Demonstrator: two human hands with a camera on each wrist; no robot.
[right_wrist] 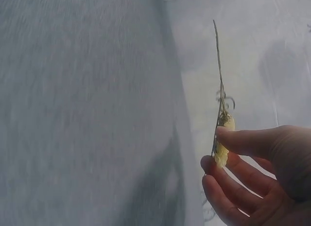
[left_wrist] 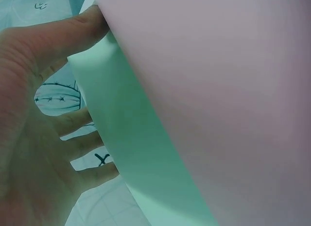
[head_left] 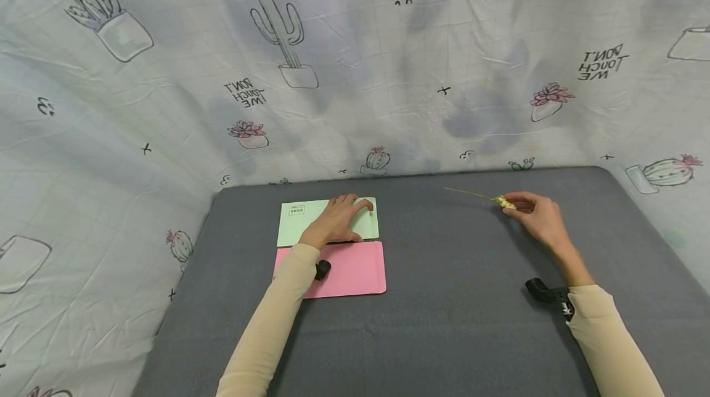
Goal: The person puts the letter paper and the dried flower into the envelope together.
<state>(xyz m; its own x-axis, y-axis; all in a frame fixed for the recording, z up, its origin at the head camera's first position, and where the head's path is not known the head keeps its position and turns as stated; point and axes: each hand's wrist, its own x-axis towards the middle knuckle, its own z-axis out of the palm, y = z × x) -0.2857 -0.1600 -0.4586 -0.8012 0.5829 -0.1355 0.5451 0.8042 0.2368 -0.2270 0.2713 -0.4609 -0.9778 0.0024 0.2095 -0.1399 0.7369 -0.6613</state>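
Note:
A pale green envelope-like paper (head_left: 299,224) with a small printed box lies flat on the grey table. My left hand (head_left: 339,219) rests over its right part, fingers spread toward the far edge and thumb by the near edge. Directly in front of it lies a pink envelope-like paper (head_left: 349,270), partly under the left sleeve. The left wrist view shows the fingertips meeting the green paper (left_wrist: 121,104). Off to the right, my right hand (head_left: 535,218) pinches a small yellow flower sprig (right_wrist: 223,138) between thumb and fingers, its thin stem pointing left in the head view.
A grey cloth covers the table (head_left: 444,323). White fabric (head_left: 355,64) with printed potted cacti hangs behind and at the sides. A black wrist strap piece (head_left: 546,292) sticks out from the right sleeve.

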